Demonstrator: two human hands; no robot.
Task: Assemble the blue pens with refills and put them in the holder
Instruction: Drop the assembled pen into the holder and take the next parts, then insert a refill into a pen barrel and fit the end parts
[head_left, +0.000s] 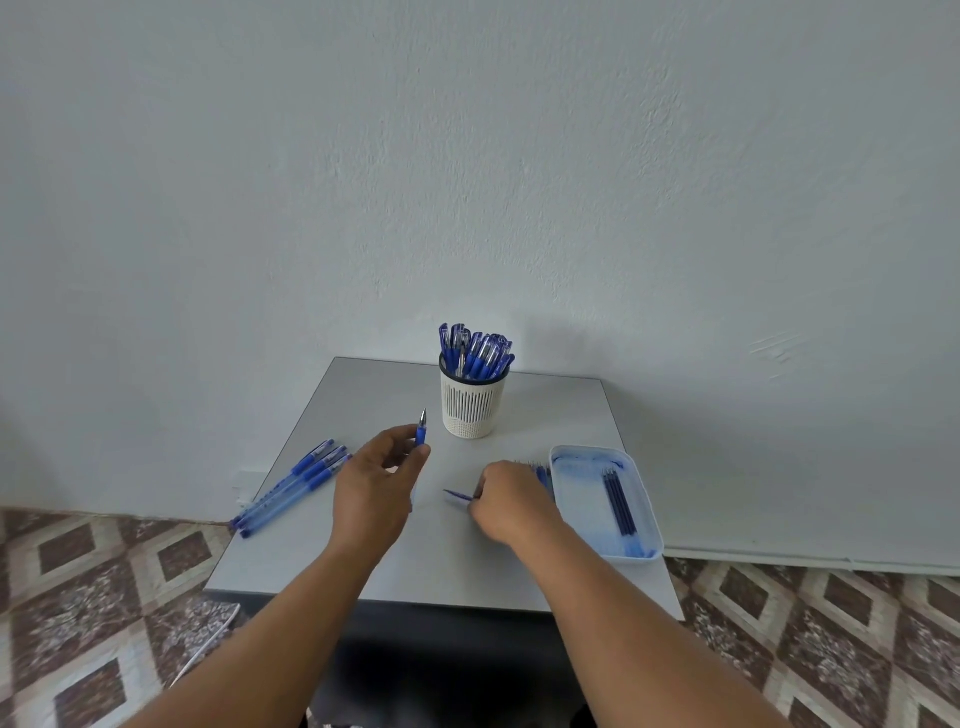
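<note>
**Pen tip up in my left hand, cap under my right**

The fingers (422, 451) of my left hand (371, 480) pinch a blue pen (421, 430) by its grip, its metal tip pointing up and away from me, just in front of the holder. My right hand (511, 501) is curled low over the middle of the desk (452, 566), its fingers closed on a blue cap (458, 495) whose end pokes out to the left of my knuckles, between my two hands. A few more small blue pieces (540, 474) show just past those knuckles, against the tray; I cannot make out what they are.

The white slotted holder (471, 402) stands near the far edge of the desk, crowded with capped blue pens (478, 353). At the left edge lies a bundle of blue pens (293, 488), side by side, pointing toward the near left corner. Along the right edge sits a white tray (582, 499), stained blue inside, with dark refills (621, 501) lying lengthwise in it. Any print on the pen barrels is too small to read.
</note>
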